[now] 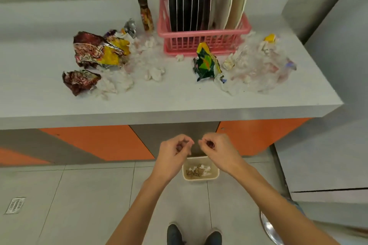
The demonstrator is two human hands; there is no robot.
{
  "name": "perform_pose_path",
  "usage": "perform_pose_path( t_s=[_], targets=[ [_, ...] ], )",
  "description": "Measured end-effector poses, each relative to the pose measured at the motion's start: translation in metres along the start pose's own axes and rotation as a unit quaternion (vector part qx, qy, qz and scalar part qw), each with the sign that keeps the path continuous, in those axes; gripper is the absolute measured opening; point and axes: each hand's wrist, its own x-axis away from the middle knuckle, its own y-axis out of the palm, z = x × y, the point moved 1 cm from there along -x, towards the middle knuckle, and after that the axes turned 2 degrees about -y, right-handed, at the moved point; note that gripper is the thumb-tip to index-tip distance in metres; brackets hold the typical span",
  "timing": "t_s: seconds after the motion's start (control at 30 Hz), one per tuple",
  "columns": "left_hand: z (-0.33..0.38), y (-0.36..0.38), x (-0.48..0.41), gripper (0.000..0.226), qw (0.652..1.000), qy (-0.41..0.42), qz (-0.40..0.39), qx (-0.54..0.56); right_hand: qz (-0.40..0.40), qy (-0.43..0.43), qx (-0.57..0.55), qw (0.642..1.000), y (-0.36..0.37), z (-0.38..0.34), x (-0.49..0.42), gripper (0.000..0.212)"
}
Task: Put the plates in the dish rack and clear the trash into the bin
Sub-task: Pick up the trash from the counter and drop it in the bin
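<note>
Trash [196, 171] already lies in the bin [216, 174] on the floor, below the left hand [174, 151] and right hand [217, 149]; both hands' fingers are curled closed, with nothing plainly held. Well beyond them on the worktop [179, 97], wrappers [99, 51] and tissues [154, 73] look light and crushable, so I would grab each by its bunched middle
</note>
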Motion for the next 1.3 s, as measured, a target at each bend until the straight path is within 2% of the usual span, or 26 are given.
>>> perform_pose_path(
  t_s=[0.13, 0.63, 1.0, 1.17, 1.3],
  targets=[
    [0.028, -0.015, 0.012, 0.014, 0.999, -0.014, 0.028, 0.036, -0.006, -0.004, 0.006, 1.000, -0.024, -0.023, 0.010, 0.037],
    [0.053, -0.047, 0.031, 0.013, 0.993, -0.003, 0.115, 0.007, -0.049, -0.036, -0.043, 0.997, -0.049, -0.063, -0.011, 0.025],
    [0.017, -0.109, -0.021, 0.012, 0.990, -0.015, 0.140, 0.013, -0.068, -0.042, -0.019, 0.997, -0.014, -0.080, -0.085, 0.014],
    [-0.020, -0.149, -0.070, 0.013, 0.991, -0.029, 0.126, -0.037, -0.100, -0.019, 0.041, 0.994, 0.006, -0.077, -0.137, 0.019],
    [-0.045, -0.177, -0.109, 0.022, 0.987, -0.028, 0.117, -0.111, -0.094, 0.014, 0.067, 0.993, 0.020, -0.069, -0.172, 0.023]
  ],
)
